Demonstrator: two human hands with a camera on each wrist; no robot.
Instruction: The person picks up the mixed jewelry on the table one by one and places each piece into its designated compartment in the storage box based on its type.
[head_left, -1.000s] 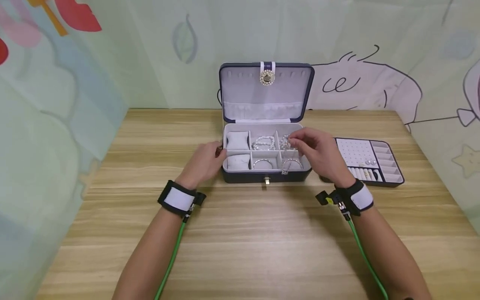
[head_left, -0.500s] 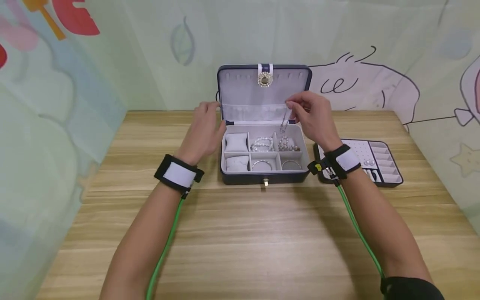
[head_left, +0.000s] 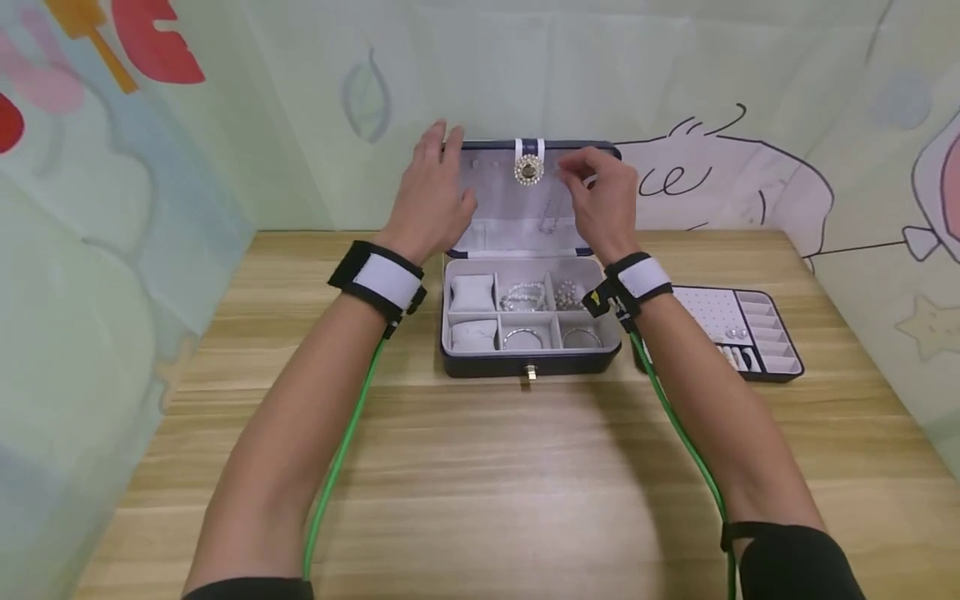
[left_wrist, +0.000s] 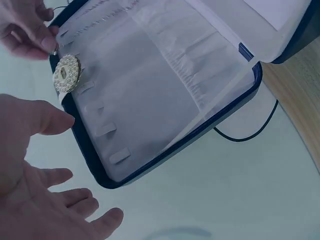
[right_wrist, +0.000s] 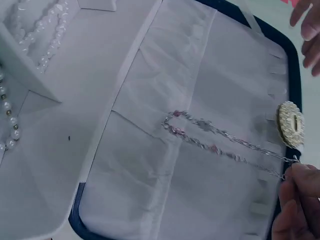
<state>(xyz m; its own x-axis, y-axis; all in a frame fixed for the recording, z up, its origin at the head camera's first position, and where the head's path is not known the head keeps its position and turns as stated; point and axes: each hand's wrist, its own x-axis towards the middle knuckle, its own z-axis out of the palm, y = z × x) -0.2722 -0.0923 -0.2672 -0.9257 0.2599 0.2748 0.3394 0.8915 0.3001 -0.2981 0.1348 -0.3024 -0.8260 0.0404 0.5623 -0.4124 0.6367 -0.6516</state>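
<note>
Necklace [right_wrist: 215, 149], pinched by the right hand [head_left: 607, 196], has risen along the lid [head_left: 504, 200].

Both forearms [head_left: 281, 433] bore black wristbands [head_left: 357, 261] with rectangular white patches [head_left: 386, 280] and slim green cables [head_left: 340, 458], with black sleeves [head_left: 798, 562] higher up.

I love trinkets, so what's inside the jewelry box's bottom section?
Two white cushions at left, beaded strands at back middle and right, thin bangles at front middle and right. Whatever lies beneath the cushions is covered.
</note>
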